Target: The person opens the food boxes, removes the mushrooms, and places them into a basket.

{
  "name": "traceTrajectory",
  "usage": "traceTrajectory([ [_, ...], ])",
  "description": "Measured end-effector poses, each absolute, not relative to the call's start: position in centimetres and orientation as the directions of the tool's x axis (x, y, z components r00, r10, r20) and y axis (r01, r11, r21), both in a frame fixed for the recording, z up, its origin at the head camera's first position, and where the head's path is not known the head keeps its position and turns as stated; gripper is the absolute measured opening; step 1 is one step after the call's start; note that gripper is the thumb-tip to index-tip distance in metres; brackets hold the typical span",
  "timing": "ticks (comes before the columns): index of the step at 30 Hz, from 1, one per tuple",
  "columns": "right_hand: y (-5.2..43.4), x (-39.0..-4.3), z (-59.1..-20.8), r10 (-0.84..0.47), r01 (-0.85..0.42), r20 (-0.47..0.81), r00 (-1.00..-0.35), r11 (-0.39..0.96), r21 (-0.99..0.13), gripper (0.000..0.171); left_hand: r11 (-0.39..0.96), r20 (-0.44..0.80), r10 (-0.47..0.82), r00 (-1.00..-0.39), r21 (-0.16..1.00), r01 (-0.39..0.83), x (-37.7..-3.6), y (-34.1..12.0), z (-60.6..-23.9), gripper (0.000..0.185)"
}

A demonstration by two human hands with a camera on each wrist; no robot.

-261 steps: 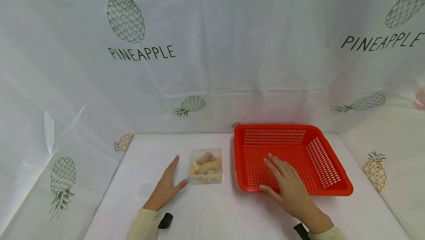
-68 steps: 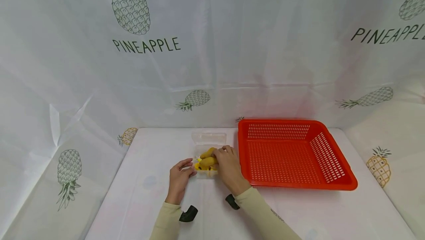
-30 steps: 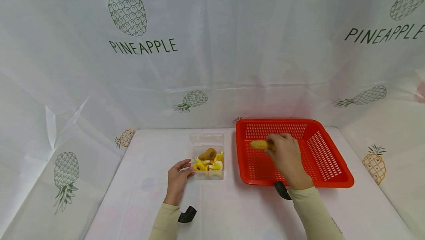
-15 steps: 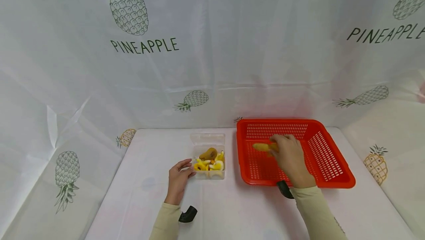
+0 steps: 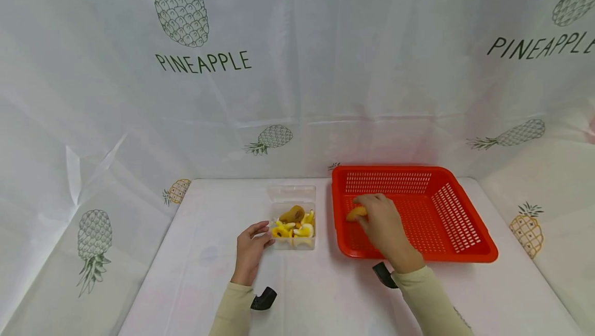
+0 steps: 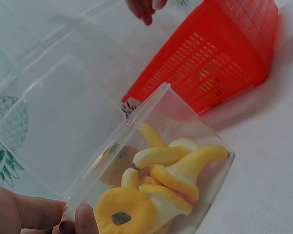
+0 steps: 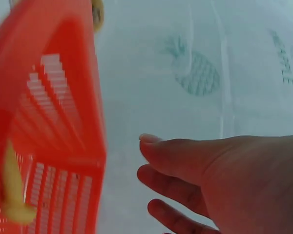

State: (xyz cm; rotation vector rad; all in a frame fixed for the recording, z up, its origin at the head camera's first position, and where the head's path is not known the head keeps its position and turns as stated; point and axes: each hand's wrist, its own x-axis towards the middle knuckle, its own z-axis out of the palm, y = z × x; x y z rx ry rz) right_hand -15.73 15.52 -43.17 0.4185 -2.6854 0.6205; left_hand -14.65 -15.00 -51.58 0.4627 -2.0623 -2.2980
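Observation:
My left hand [image 5: 251, 248] pinches the left side of a clear plastic box [image 5: 304, 244], thumb and fingertips at its rim. Its hinged lid [image 5: 292, 193] stands raised at the back. Inside lie several yellow-and-white curved pieces [image 6: 176, 170], some flared at one end, and a brownish pear-shaped piece [image 5: 293, 214]. My right hand [image 5: 383, 225] hovers over the left part of a red plastic basket [image 5: 344, 243]. In the right wrist view its thumb and fingers are apart with nothing between them. A long yellow piece [image 7: 13, 190] lies in the basket, partly behind the rim.
The box and basket stand side by side on a white-covered table [image 5: 195, 274], a small gap between them. Behind hangs a white sheet [image 5: 348, 67] printed with pineapples. The basket's slotted walls rise above the tabletop.
My right hand carried the long yellow piece from the box to the basket, then moved left and lower there and let it go. The box's lid was raised earlier. My left hand has stayed at the box.

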Motion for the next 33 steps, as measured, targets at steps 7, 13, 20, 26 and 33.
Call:
traceTrajectory([
  [7,12.7,-15.4,-44.1,-0.305,-0.453,0.421,-0.854,0.835,-0.312,0.036,-0.132,-0.207,-0.210,-0.955,0.974,-0.183,-14.7,-14.9,-51.6,0.037],
  [13,10.7,-15.5,-44.9,-0.362,-0.513,0.427,-0.828,0.798,-0.317,0.036,-0.130,-0.211,-0.215,-0.954,0.974,-0.186,-14.8,-14.9,-51.7,0.037],
  [20,8.8,-15.7,-45.7,-0.428,-0.573,0.427,-0.797,0.759,-0.310,0.037,-0.133,-0.193,-0.213,-0.958,0.977,-0.167,-14.7,-14.9,-51.6,0.037],
  [26,7.8,-15.6,-46.1,-0.459,-0.598,0.418,-0.784,0.740,-0.309,0.036,-0.130,-0.211,-0.211,-0.954,0.974,-0.186,-14.8,-14.9,-51.7,0.036],
  [33,6.3,-15.7,-46.7,-0.483,-0.608,0.396,-0.781,0.733,-0.305,0.037,-0.132,-0.221,-0.212,-0.952,0.972,-0.196,-14.8,-14.9,-51.7,0.037],
])
